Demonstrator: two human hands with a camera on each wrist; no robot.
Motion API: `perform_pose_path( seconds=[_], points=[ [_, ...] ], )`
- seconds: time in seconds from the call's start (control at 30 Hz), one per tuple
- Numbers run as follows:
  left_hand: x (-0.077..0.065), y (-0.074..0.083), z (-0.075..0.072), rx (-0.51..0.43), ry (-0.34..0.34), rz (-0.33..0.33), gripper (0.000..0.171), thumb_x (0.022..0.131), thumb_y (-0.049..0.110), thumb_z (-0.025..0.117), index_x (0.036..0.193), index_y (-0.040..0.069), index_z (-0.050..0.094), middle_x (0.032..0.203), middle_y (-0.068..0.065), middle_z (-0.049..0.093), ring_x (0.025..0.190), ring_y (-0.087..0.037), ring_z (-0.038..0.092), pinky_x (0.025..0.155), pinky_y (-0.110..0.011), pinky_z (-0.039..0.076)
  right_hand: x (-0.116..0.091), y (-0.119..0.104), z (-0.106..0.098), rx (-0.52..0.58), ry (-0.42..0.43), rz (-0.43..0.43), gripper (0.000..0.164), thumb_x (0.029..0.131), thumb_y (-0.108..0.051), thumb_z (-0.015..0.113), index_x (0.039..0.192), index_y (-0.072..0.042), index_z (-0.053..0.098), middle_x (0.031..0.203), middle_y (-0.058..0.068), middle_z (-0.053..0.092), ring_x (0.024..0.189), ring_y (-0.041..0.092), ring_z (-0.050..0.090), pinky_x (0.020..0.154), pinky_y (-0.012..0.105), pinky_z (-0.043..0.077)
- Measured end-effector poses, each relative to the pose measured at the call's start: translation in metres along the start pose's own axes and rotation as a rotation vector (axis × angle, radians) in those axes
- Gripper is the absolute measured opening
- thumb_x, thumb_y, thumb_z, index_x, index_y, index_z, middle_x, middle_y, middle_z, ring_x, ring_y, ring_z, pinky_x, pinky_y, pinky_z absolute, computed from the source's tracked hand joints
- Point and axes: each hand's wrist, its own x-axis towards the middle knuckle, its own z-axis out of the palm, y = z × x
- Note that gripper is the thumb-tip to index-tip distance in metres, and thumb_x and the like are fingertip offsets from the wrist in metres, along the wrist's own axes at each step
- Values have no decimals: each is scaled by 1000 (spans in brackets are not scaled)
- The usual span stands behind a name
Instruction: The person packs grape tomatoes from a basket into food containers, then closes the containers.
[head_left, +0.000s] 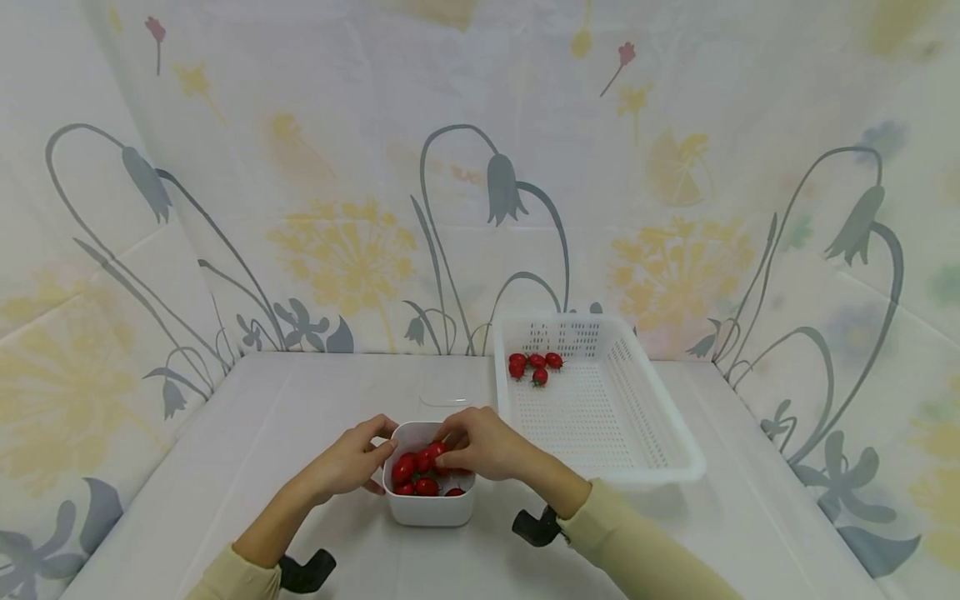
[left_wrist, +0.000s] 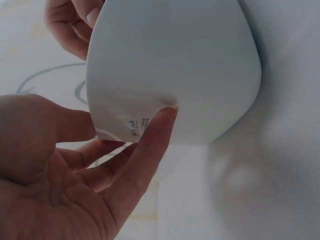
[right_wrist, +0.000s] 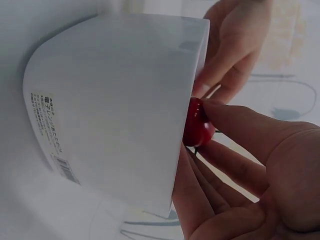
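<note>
At the lower centre of the head view, a white container [head_left: 429, 512] stands on the worktop [head_left: 352, 550] with red tomatoes [head_left: 405, 468] inside. The left hand [head_left: 347, 457] grips the container by its left edge, one finger lying against the outer wall. The right hand [head_left: 487, 442] pinches a single tomato [right_wrist: 199, 122] at the container's opening. Right of centre, a white perforated basket [head_left: 592, 429] carries several more tomatoes [head_left: 537, 361] in its upper left corner

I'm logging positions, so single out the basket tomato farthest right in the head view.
The tomato at the right end of the back row; the others in the white basket lie further left.
</note>
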Motion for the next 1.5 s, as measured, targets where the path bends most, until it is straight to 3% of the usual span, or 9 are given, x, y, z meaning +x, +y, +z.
perform_pose_path(
  seconds=[0.37,0.5,0.67,0.8,0.93,1.2,1.5],
  points=[
    [0,-1,0,-6,0,8,25,106,11,54,127,-1,54,131,-23,58,104,-32,66,63,-41,65,10,-5,22,-75,-61,-37,32,92,-7,76,123,-5,71,101,0,74,81,4,62,69,16,56],
    [0,-1,0,-6,-2,15,24,106,11,53,126,-1,54,129,-23,58,99,-29,66,63,-42,65,14,-6,30,-201,-46,-48,21,92,-10,77,113,-9,75,94,-5,73,80,3,59,70,14,54],
    [1,-2,-1,-3,-2,16,23,106,10,53,125,-1,54,129,-23,58,97,-28,64,63,-41,65,18,-9,37,-445,-19,-68,13,90,-23,81,101,-16,78,80,-14,68,76,1,54,72,17,48],
    [1,-2,-1,0,-4,14,23,106,11,53,126,-1,54,130,-23,57,98,-28,65,63,-41,65,18,-10,40,-525,-18,-66,13,89,-28,82,97,-19,78,75,-16,65,71,1,52,70,20,44],
    [1,-2,-1,1,-6,13,23,105,10,54,126,-1,54,130,-23,57,97,-28,66,63,-41,65,17,-11,37,-489,-41,-67,13,89,-27,81,97,-18,78,76,-16,67,71,0,53,70,18,45],
    [1,-2,-1,-1,-10,17,23,106,10,53,126,-1,54,130,-24,57,99,-29,67,63,-41,65,7,-12,17,-192,-116,-82,33,92,-13,78,124,-9,70,99,-2,74,78,3,61,69,14,55],
    [3,-2,-1,5,1,2,23,105,8,53,126,-2,54,130,-25,57,92,-27,68,61,-41,64,-13,-16,-21,-177,-73,-71,25,93,-17,76,114,-3,73,108,11,73,90,13,68,73,18,57]
  ],
)
